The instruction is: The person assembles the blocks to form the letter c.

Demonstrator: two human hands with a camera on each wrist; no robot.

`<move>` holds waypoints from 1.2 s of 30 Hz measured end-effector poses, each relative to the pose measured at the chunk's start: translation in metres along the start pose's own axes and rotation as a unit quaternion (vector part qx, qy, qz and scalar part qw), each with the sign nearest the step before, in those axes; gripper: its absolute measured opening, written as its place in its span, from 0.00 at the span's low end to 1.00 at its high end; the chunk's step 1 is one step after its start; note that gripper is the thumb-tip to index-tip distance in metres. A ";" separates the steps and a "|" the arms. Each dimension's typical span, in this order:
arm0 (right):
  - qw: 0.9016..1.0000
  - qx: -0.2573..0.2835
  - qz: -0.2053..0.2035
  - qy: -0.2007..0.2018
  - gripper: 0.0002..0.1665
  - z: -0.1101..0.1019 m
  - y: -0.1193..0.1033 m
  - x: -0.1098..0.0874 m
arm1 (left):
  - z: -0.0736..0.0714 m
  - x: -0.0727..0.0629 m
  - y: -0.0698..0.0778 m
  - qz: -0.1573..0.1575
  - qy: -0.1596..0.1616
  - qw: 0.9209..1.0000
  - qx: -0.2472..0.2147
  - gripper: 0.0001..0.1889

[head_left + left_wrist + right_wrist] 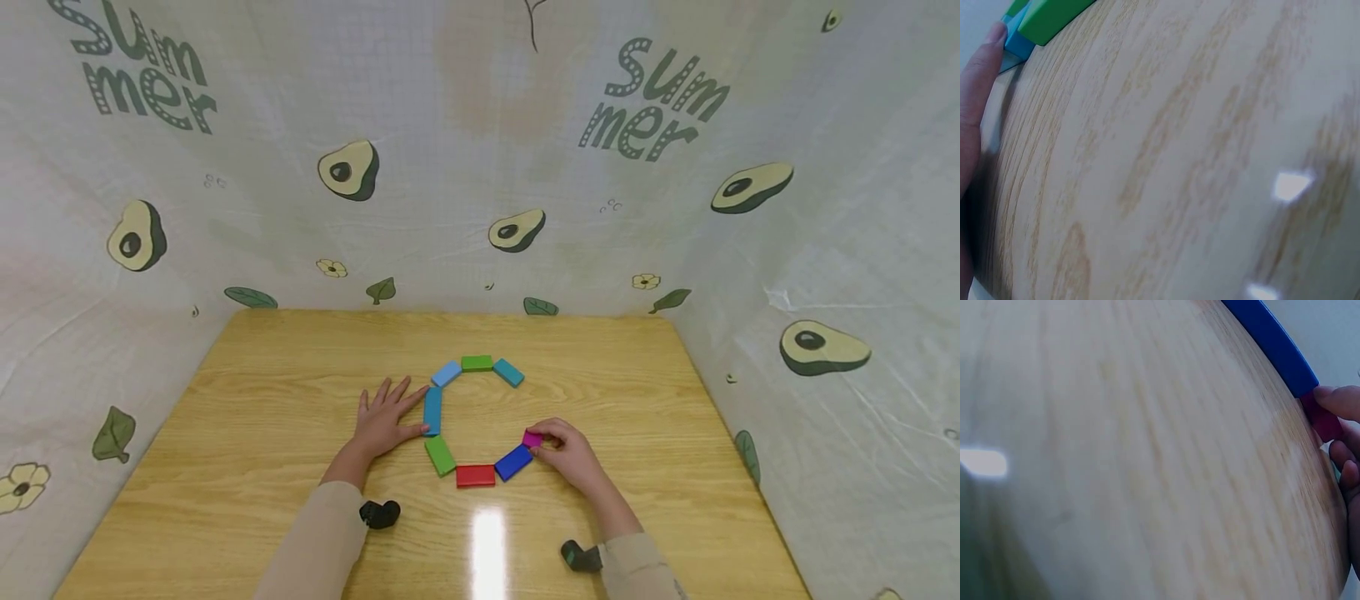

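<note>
Coloured blocks lie in an open ring on the wooden table. My right hand (572,454) pinches a small magenta block (532,439) between thumb and fingers, at the upper end of a dark blue block (513,462). In the right wrist view the magenta block (1324,422) sits right at the blue block's end (1275,347). My left hand (381,423) lies with fingers spread, its thumb and index fingertip touching the ends of a long blue block (432,411). Below that lies a green block (440,457), then a red block (476,476).
At the ring's top lie a light blue block (447,373), another green block (477,363) and a teal block (508,372). A gap separates the teal block from the magenta one. Printed cloth (450,250) hangs behind and beside the wooden table (285,358).
</note>
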State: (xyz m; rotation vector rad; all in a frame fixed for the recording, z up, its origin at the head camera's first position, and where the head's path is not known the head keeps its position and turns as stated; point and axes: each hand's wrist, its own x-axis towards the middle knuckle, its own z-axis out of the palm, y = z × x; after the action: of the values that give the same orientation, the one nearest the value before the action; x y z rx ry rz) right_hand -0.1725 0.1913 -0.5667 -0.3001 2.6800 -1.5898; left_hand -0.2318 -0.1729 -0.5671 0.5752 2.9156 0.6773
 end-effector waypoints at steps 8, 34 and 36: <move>1.000 0.014 -0.017 -0.006 0.15 -0.002 -0.017 -0.005 | 0.001 0.000 0.000 -0.001 -0.002 1.000 0.004 0.41; 0.935 -0.200 -0.221 -0.193 0.21 -0.001 -0.040 0.017 | 0.002 -0.001 -0.003 0.005 0.007 1.000 0.003 0.41; 0.932 -0.209 -0.216 -0.201 0.19 -0.001 -0.039 0.017 | 0.003 0.000 -0.003 0.004 0.002 1.000 0.000 0.41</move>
State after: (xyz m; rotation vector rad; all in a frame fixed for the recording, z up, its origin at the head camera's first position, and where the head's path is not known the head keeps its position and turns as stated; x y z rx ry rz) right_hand -0.1831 0.1711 -0.5311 -1.1528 2.6911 -0.8427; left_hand -0.2322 -0.1742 -0.5706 0.5869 2.9187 0.6798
